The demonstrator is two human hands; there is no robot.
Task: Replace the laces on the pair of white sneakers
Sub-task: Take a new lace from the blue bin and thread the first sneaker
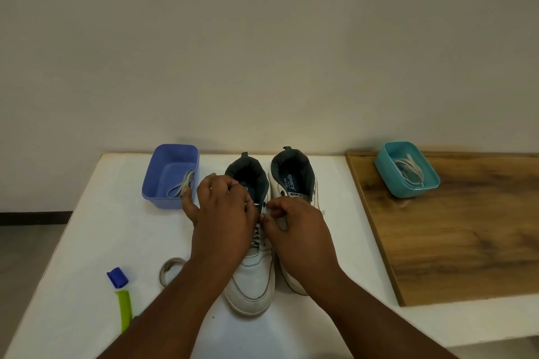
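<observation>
— White table [87, 242] against a plain wall; where are the sneakers?

— Side by side mid-table, toes toward the near edge. Left hand [224, 213] curls over the left sneaker [250, 285]; right hand [294, 224] pinches its white lace [257, 204] at the top eyelets, covering the right sneaker [291, 181].

— Around them?

— Blue tub [163, 172] with a lace near the far left corner, teal tub [408, 181] with laces on the wooden board [452, 242], tape roll [170, 268] and green-handled tool [124, 300] near the left edge.

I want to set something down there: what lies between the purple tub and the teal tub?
In the head view, the two white sneakers, collars toward the wall, lie between the purple tub and the teal tub, with both hands over the left one.
</observation>
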